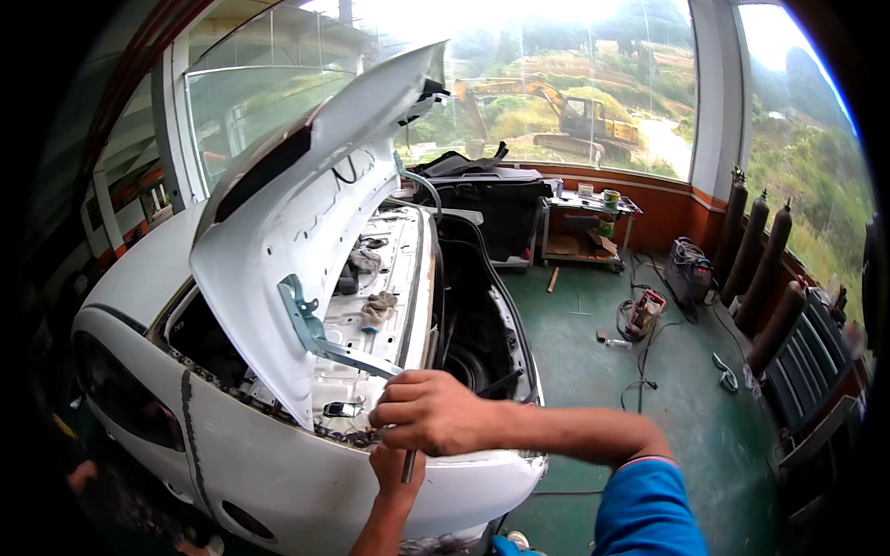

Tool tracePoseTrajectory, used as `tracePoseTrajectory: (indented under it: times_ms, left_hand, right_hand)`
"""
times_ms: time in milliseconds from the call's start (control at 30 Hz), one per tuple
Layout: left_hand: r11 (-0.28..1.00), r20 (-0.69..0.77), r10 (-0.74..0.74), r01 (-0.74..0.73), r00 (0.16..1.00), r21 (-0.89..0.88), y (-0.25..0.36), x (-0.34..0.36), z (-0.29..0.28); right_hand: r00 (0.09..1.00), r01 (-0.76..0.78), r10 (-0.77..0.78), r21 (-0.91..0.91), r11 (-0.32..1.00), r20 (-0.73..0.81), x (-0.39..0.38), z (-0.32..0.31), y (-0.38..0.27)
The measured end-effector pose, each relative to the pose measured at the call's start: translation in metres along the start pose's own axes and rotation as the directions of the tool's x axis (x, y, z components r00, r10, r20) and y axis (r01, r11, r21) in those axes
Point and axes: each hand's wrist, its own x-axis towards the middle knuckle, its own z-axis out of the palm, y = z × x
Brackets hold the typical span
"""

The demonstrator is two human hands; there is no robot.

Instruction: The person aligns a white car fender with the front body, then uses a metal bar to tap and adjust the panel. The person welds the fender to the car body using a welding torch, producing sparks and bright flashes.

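Observation:
My right hand (431,412) is closed in a fist at the rear corner of a white car body (324,482). The end of a metal rod (408,466) sticks out below that fist. Directly beneath, my left hand (399,471) is closed too, with its fingers partly hidden by the right. A grey-blue hinge arm (357,357) runs from the raised white trunk lid (324,199) down to my right hand; their contact is hidden. Left of my hands, a small metal latch part (343,409) lies on the body. Work gloves (378,310) rest on the bare white panel (366,324) further in.
Beyond the open trunk (468,343) stands a wheeled cart (589,222) with cans. Hoses and a red machine (644,313) lie on the green floor (593,398). Gas cylinders (762,246) line the right wall. Another person's hand (82,475) shows at the lower left.

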Motion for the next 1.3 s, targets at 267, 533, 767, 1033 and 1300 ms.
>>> tracePoseTrajectory:
  times_ms: [267,533,767,1033,1300]
  left_hand:
    - [0.996,0.135,0.067,-0.075,0.989,0.055,0.004,0.010,-0.015]
    - [1.000,0.366,0.010,-0.005,0.931,-0.015,0.038,0.021,-0.031]
    - [0.995,0.563,0.008,0.050,0.826,-0.088,0.031,0.035,-0.035]
    - [0.996,0.469,0.025,0.017,0.883,-0.086,0.027,0.040,-0.054]
    - [0.995,0.428,0.031,0.011,0.903,-0.096,0.034,0.044,-0.049]
  right_hand:
    - [0.346,-0.101,0.695,0.712,0.695,-0.630,-0.009,0.101,-0.031]
    - [0.645,0.039,0.724,0.936,-0.349,0.244,-0.040,0.038,0.029]
    - [0.705,-0.603,0.446,0.135,0.786,0.552,-0.003,-0.029,0.051]
    - [0.812,-0.329,0.335,0.099,0.939,-0.479,-0.012,0.029,0.002]
    - [0.393,0.036,0.919,0.999,0.012,-0.026,-0.029,0.070,0.003]
